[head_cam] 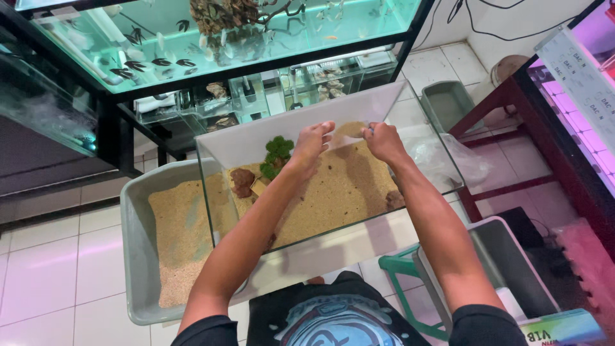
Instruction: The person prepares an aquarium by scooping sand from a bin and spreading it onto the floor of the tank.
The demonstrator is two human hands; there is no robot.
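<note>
Now both hands work inside a glass tank point(221, 144) of sand.
Nearest, a grey tray point(138, 256) of sand sits by the tank's left edge; inside, the left hand point(312, 146) lies flat, fingers together, beside a green plant point(275, 156); the right hand point(383, 141) is closed near the back wall, its grip unclear.

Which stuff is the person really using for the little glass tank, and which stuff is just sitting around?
In use:
- glass tank
- sand inside it
- green plant
- brown rocks
- left hand and right hand, both over the sand

Just lying about:
- grey tray of spare sand
- empty grey tub
- big fish tank
- plastic bag
</note>
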